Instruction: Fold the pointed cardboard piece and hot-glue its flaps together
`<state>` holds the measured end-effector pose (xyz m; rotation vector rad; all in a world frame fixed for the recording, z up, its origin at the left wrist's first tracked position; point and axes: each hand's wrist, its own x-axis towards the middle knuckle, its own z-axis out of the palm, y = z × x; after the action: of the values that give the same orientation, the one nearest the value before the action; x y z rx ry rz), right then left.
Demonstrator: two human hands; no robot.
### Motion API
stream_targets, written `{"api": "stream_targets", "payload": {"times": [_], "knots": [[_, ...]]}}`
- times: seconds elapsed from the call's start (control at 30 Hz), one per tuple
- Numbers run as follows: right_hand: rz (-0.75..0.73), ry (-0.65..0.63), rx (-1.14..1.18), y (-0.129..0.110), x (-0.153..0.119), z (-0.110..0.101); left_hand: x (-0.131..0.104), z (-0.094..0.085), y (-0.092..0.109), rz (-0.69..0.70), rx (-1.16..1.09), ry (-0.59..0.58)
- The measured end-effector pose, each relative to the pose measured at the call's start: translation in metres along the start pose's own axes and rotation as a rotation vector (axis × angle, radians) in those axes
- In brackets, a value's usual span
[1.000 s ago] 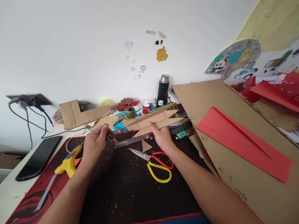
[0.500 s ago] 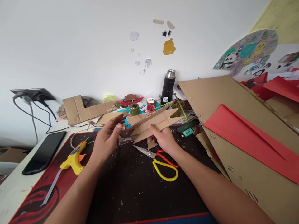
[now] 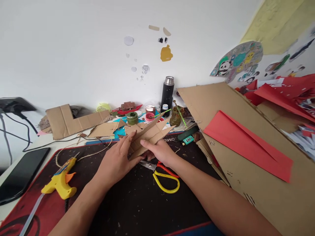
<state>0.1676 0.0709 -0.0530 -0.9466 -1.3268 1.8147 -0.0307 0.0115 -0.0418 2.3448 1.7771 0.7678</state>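
Observation:
A folded, cut piece of cardboard point(image 3: 152, 133) with pointed ends is held above the dark mat point(image 3: 133, 203). My right hand point(image 3: 159, 151) grips its near side, thumb on top and fingers underneath. At its left end my left hand point(image 3: 118, 157) closes on the cardboard, fingers along the far side and thumb on the near side; the fingertips are partly hidden. Just below the hands lie scissors point(image 3: 167, 183) with one yellow and one red handle, their blade tips covered by the left hand. A yellow glue gun point(image 3: 60, 180) lies on the mat to the left.
A black phone point(image 3: 23, 175) is at the left edge. Behind stand open paint jars point(image 3: 132, 118), a black thermos point(image 3: 167, 91) and cardboard scraps point(image 3: 61, 123). On the right, a large cardboard sheet point(image 3: 197, 101) leans with red paper point(image 3: 246, 144) on it.
My left hand has come from beside the cardboard onto its left end. The cardboard appears tilted more steeply. The whole view has shifted to the right.

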Motion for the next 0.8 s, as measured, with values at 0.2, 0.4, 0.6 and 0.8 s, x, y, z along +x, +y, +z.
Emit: {"api": "stream_targets", "payload": {"times": [0.2,0.4,0.6,0.8], "knots": [[-0.026,-0.21,0.063,-0.012,-0.001,-0.003,0.003,-0.014,0.007,-0.263,-0.36,0.052],[-0.147,-0.112,0.081,-0.021,-0.001,-0.009,0.004,-0.025,0.013,-0.382,-0.76,-0.128],[-0.16,-0.065,0.077,-0.02,0.0,-0.009,0.004,-0.024,0.016,-0.371,-0.854,-0.239],[-0.102,-0.13,0.031,-0.012,0.0,-0.004,0.003,-0.012,0.008,-0.367,-0.899,-0.279]]}}
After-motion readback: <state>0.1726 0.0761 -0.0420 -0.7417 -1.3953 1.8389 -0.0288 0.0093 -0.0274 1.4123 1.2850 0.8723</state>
